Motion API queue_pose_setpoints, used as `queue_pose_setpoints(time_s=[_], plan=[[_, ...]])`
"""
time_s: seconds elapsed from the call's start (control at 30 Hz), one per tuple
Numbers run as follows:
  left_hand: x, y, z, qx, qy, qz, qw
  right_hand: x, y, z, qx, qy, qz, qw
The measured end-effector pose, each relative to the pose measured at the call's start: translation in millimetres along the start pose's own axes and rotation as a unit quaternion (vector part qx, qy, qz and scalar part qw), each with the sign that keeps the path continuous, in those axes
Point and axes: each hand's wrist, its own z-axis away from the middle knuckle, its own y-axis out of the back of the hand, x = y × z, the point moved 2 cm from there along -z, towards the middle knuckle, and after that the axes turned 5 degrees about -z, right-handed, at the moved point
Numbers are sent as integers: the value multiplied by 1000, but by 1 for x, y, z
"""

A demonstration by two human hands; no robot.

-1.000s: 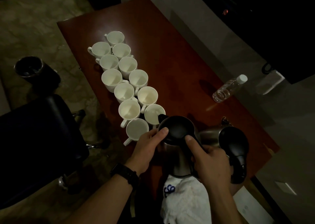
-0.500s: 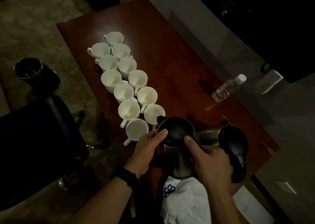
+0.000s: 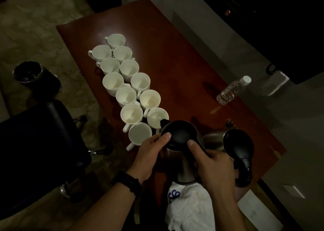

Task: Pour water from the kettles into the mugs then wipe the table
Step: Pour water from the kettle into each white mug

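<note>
Dim office or meeting room: long red-brown counter point(image 3: 184, 64), black swivel chair point(image 3: 40, 143) at 8 o'clock, bin point(image 3: 29, 72) at 10, dark screen point(image 3: 263, 20) at 1, many identical white mugs point(image 3: 113, 82).

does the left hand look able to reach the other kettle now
Probably not: the left hand steadies the tilted kettle, and that kettle and the right hand on its handle lie between it and the other kettle.

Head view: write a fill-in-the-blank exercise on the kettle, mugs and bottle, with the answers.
The right hand grips the tilted kettle by its black ___.
The kettle's spout points into a white ___.
The mugs stand in ___ rows on the table.
The clear bottle has a ___ cap.
Missing words: handle; mug; two; white.
</note>
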Motion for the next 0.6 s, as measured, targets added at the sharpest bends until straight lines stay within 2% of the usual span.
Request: queue_pose_setpoints(time_s=[0.6], plan=[[-2,3,-5,-13,-5,-10,1000,0,-2,-3,1,-1,-4,1000]])
